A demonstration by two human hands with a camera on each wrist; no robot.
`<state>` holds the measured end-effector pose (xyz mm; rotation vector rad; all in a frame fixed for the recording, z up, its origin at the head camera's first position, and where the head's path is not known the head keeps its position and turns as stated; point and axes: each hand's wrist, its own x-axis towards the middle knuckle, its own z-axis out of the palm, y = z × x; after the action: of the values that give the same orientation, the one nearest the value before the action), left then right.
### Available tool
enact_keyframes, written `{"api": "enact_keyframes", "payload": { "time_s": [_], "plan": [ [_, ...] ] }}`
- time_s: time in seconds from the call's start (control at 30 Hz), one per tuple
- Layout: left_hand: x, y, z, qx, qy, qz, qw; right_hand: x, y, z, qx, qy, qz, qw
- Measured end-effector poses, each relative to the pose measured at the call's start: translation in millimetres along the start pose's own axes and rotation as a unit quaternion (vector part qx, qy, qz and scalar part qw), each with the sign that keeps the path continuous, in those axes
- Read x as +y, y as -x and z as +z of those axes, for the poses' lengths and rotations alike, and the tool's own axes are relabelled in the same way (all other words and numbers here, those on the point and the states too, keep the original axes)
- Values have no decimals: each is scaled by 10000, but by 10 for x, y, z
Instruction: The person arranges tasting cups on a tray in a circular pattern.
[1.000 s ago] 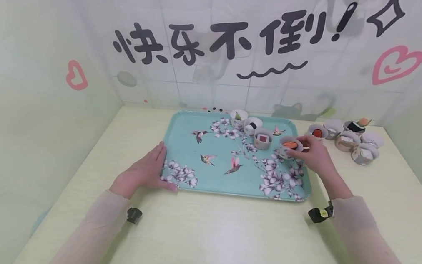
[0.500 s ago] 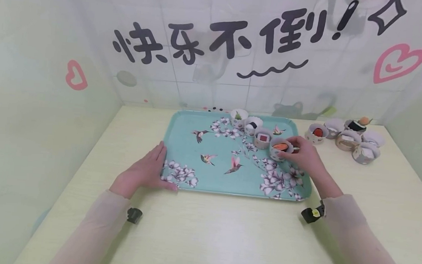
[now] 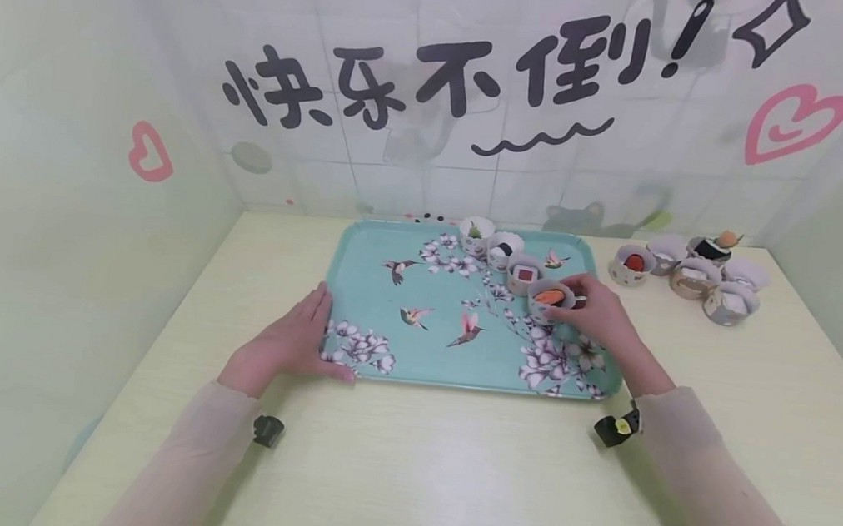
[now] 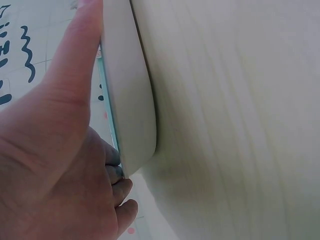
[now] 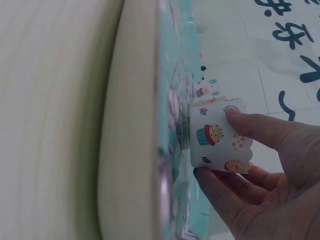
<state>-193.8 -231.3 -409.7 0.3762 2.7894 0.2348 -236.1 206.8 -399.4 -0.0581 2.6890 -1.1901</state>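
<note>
My right hand (image 3: 599, 314) pinches a scallop-rimmed paper cupcake cup (image 5: 220, 140), printed with cupcakes and cookies, between thumb and fingers. An orange-topped sushi piece (image 3: 550, 297) lies inside it. The cup stands on the right part of a turquoise tray (image 3: 385, 247) painted with birds and blossoms. Behind it, running diagonally toward the back, are a cup with a red-and-white square piece (image 3: 524, 277), one with a black-and-white piece (image 3: 503, 252) and one with green on top (image 3: 476, 236). My left hand (image 3: 287, 339) rests against the tray's left front corner, fingers straight along the side, thumb at the front edge.
Right of the tray, a paper cup with a red-topped piece (image 3: 632, 266) stands on the pale wooden table (image 3: 418, 472). Beyond it cluster several more filled cups (image 3: 694, 280). A white wall (image 3: 428, 188) with black lettering closes off the back.
My right hand has slid the cup with the orange-topped piece leftward and slightly nearer, up to the cup with the square piece. The left hand has stayed at the tray corner.
</note>
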Motion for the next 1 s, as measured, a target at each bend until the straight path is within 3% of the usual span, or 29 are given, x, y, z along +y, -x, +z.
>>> {"api": "enact_keyframes", "payload": {
  "time_s": [0.5, 1.0],
  "plan": [
    [-12, -9, 11, -18, 16, 2, 10000, -51, -16, 115, -37, 137, -199, 9997],
    [12, 3, -1, 25, 52, 45, 10000, -116, -36, 195, -164, 128, 60, 9998]
  ]
}}
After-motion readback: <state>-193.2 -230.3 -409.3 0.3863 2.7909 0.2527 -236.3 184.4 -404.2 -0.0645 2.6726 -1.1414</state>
